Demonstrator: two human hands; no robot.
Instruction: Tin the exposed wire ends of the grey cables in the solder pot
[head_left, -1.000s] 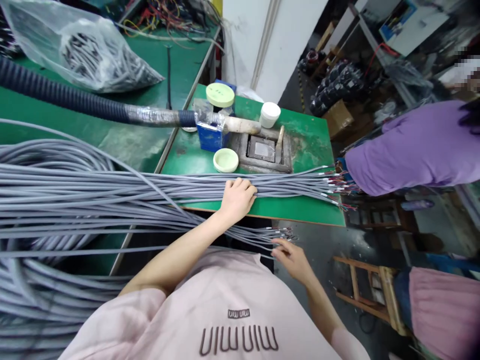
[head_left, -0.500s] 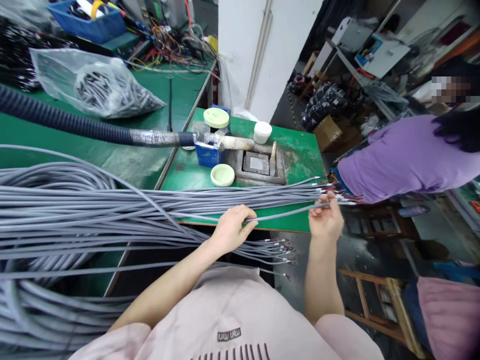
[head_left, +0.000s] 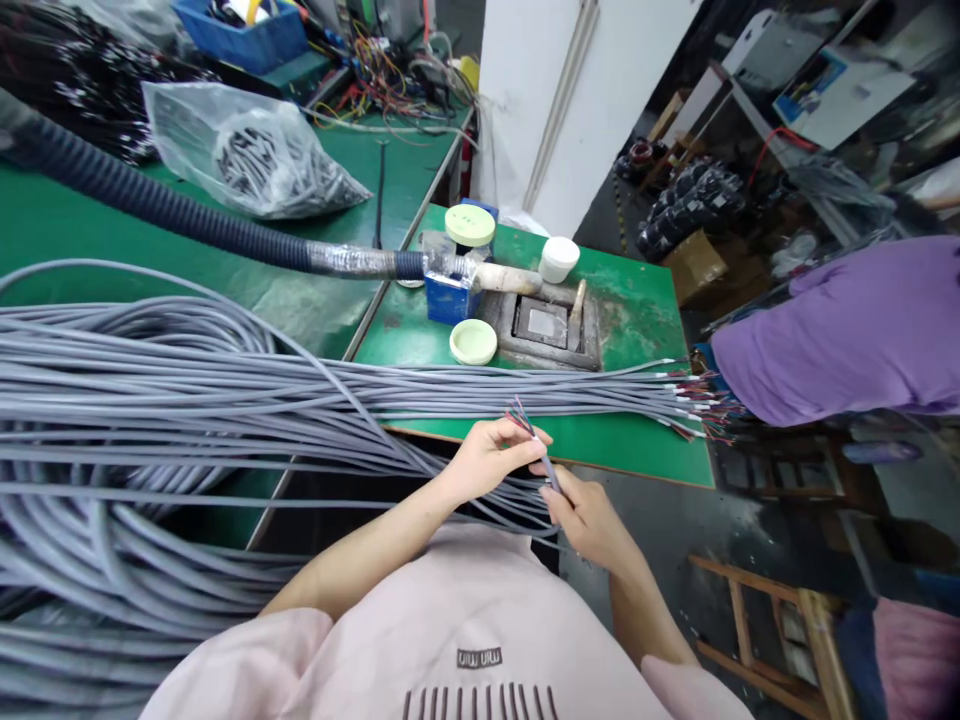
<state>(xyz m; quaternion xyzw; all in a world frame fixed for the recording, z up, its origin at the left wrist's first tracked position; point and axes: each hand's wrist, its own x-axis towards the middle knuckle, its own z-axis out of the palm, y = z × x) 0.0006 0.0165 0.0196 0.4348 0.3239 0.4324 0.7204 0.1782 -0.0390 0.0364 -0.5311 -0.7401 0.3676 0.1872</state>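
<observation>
Between my hands a grey cable (head_left: 551,474) points up and away, with thin coloured wires (head_left: 520,414) fanning from its stripped end. My left hand (head_left: 495,458) pinches it near the base of those wires. Lower down, my right hand (head_left: 589,515) is closed around the grey sheath. Beyond them a thick bundle of grey cables (head_left: 480,385) lies across the green bench (head_left: 637,350), its stripped ends (head_left: 701,400) at the right edge. More grey cables run beneath my hands, their ends partly hidden.
A square metal-framed well (head_left: 551,325) is set in the bench, with a ribbed black hose (head_left: 202,220) leading toward it. Nearby stand a pale green dish (head_left: 473,342) and a white tub (head_left: 559,259). On the right are a person in purple (head_left: 840,330) and a wooden stool (head_left: 765,620).
My right hand has come left and toward me from the bundle's ends. A cable end with bare wires is now between both hands. The view has shifted slightly.
</observation>
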